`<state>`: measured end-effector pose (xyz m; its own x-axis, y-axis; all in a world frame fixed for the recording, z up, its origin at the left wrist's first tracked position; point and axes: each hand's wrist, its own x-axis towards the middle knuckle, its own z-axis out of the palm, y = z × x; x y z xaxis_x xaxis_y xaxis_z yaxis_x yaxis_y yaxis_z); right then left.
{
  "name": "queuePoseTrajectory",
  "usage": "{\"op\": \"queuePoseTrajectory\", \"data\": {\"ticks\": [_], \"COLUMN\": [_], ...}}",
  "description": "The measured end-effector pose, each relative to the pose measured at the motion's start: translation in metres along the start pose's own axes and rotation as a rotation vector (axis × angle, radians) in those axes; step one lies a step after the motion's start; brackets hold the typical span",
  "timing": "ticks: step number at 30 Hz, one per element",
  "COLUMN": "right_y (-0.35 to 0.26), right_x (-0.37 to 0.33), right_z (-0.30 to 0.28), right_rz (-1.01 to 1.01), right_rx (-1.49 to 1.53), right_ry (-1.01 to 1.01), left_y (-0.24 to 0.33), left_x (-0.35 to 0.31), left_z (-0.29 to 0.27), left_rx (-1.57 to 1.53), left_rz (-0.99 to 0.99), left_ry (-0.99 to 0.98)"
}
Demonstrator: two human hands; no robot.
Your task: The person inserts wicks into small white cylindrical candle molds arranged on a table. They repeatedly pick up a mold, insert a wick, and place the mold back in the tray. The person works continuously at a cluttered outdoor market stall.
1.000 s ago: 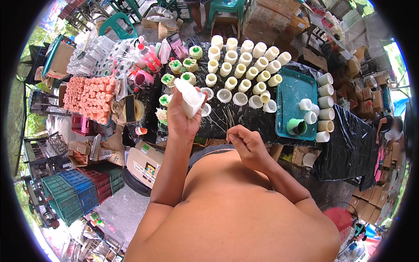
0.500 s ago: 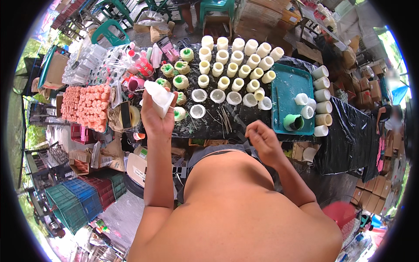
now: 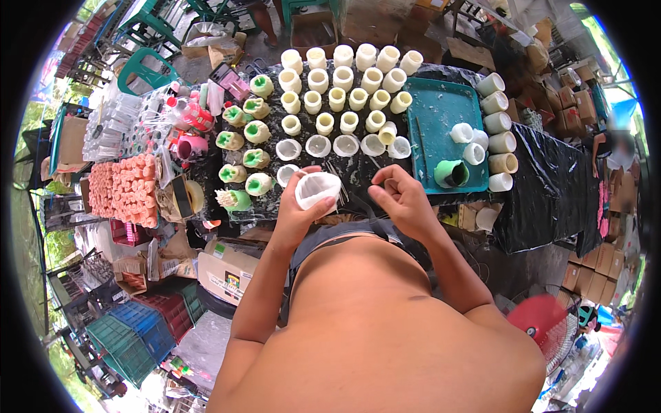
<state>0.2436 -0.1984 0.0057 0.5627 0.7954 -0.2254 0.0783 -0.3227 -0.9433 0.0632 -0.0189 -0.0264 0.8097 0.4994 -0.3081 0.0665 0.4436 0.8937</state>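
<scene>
White cup point(image 3: 318, 193) in left hand point(image 3: 296, 217), over near side of surface point(image 3: 355, 176); right hand point(image 3: 405, 198) half-curled, contents unclear. Cup probably light, thin-walled, easily dented; best cradled round outer wall.

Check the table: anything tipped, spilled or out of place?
One cream cup, near the right end of the row of white cups, breaks the line and appears tilted. White flecks, perhaps spilled material, dot the teal tray. The translucent cup in the left hand shows no obvious damage.
</scene>
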Motion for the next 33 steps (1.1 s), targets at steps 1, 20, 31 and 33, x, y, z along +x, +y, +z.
{"op": "queuePoseTrajectory", "data": {"ticks": [1, 20, 31, 33], "right_y": [0.014, 0.190, 0.153, 0.155], "right_x": [-0.002, 0.020, 0.035, 0.036], "right_z": [-0.006, -0.099, -0.061, -0.044], "right_rz": [0.040, 0.000, 0.329, 0.309], "right_rx": [0.052, -0.110, 0.511, 0.452], "right_ry": [0.050, 0.605, -0.062, -0.169], "left_y": [-0.017, -0.241, -0.150, -0.124], "left_x": [0.004, 0.168, 0.121, 0.106], "left_z": [-0.005, 0.060, 0.055, 0.065], "left_rx": [0.010, 0.820, 0.717, 0.421], "left_rz": [-0.006, 0.387, 0.270, 0.020], "left_ry": [0.038, -0.141, -0.062, -0.023]}}
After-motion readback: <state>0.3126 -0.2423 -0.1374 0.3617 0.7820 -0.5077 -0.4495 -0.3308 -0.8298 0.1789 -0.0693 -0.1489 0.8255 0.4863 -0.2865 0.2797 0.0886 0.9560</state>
